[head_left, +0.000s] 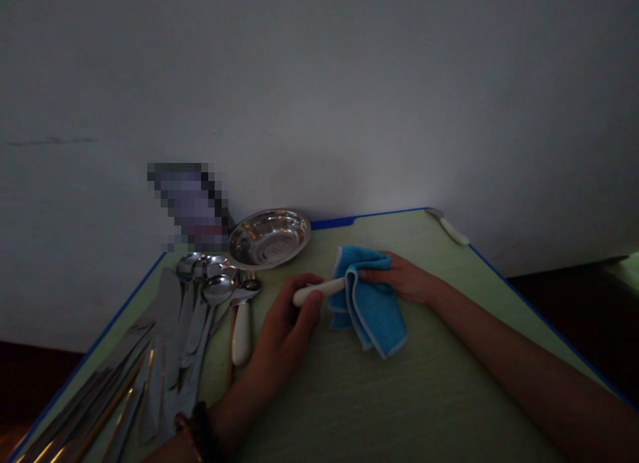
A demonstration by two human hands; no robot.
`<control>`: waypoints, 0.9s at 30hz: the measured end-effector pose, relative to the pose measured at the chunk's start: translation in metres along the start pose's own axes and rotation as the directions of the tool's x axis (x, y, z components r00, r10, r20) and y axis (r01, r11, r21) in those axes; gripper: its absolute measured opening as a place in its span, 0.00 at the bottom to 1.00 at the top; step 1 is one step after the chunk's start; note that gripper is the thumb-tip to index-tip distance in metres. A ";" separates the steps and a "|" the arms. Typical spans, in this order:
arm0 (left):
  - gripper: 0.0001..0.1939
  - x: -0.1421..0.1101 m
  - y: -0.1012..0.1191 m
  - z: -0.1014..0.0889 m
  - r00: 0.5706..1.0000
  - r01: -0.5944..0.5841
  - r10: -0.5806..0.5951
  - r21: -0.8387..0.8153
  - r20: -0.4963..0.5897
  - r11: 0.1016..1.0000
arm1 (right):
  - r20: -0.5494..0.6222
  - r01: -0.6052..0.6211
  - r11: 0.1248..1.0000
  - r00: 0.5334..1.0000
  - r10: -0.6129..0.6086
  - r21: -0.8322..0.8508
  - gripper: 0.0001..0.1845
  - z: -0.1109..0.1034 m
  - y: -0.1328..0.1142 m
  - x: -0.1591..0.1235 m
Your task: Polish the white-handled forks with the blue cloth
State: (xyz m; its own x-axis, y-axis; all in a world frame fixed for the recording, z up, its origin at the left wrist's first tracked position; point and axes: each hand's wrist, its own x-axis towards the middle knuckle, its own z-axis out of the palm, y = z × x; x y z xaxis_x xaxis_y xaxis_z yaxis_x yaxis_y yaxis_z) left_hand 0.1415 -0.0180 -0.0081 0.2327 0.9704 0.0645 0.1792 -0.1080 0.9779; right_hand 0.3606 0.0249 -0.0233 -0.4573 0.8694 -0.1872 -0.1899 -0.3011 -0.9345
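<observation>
My left hand (284, 326) is closed around the white handle of a utensil (319, 290), whose far end is hidden inside a blue cloth (369, 303). My right hand (404, 277) grips that cloth, folded around the utensil's hidden end. Both hands rest low over the pale green tabletop (399, 396), near its middle.
A row of spoons and knives (184, 330) lies along the left of the table, with one white-handled piece (241, 336) next to my left hand. A steel bowl (269, 237) stands at the back by the wall. A white object (452, 229) lies at the far right corner.
</observation>
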 end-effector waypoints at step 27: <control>0.14 -0.014 -0.007 -0.010 0.973 -0.132 0.148 -0.097 0.177 0.986 | -0.023 -0.077 0.971 0.996 0.084 0.224 0.10 0.002 -0.003 -0.002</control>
State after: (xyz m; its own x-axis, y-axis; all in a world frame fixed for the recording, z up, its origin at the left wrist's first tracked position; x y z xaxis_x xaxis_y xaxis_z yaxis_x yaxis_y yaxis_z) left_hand 0.1277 -0.0287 -0.0135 0.4221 0.8901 0.1721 0.0535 -0.2140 0.9754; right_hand 0.3608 0.0233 -0.0191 -0.4517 0.8496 -0.2723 -0.3440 -0.4475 -0.8255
